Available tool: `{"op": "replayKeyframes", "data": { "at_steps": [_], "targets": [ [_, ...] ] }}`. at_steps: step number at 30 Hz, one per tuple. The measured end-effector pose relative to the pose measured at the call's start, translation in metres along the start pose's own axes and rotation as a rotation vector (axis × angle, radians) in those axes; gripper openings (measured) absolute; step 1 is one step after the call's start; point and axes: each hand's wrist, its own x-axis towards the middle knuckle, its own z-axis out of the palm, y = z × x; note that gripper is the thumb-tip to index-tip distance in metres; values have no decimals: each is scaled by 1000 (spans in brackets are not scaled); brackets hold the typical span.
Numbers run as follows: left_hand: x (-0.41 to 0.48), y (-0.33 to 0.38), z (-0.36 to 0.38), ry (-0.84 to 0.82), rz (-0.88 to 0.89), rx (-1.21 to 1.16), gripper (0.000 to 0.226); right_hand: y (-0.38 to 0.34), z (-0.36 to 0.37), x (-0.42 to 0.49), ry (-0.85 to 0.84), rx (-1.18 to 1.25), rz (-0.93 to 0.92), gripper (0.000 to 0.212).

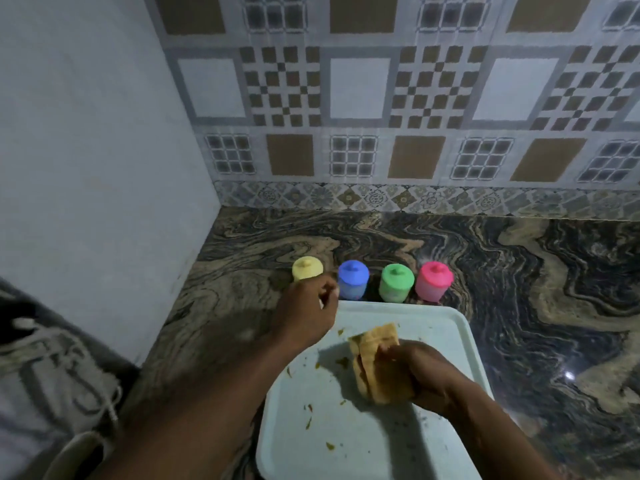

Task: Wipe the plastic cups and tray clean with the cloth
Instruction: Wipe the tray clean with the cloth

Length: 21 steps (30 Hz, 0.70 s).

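Cups, four in all, stand upright with lids on in one row running left to right on the table: yellow cup, blue cup, green cup, pink cup. The blue, green and pink ones stand just beside each other, and the yellow one sits slightly apart at the left end.

One pale blue tray lies flat just in front of the row. Its long axis runs from the cups toward the person, and its near end is cut off by the frame. Several food scraps dot it.

One tan cloth is bunched above the tray, its free end pointing toward the cups. The right hand grips it.

The left hand covers the yellow cup's lower part. Blur hides whether it holds the cup.

A tiled wall rises behind the table.
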Motion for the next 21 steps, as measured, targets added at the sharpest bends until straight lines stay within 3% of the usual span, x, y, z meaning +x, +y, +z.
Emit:
{"op": "replayKeyframes", "data": {
  "at_steps": [4, 8, 10, 12, 15, 18, 21],
  "targets": [
    [-38, -32, -26, -25, -334, 68, 14, -23, 29, 4, -50, -418, -78, 21],
    [-61, -59, -35, -78, -663, 89, 23, -57, 62, 33, -54, -854, -354, 18],
    [-67, -67, -33, -123, -736, 97, 33, -63, 87, 54, 63, -1077, -565, 12],
    [-70, -71, -28, -166, -774, 48, 39, -51, 108, 72, 183, -1301, -734, 25],
    [-71, -76, -23, -168, -830, -77, 32, -3, 121, 82, 119, -1586, -854, 42],
    [-72, -80, -23, -156, -847, -153, 18, 34, 114, 82, 208, -1622, -948, 42],
    [-72, -81, -20, -115, -857, -168, 20, 54, 113, 67, 245, -1631, -1046, 35]
  ]
}}
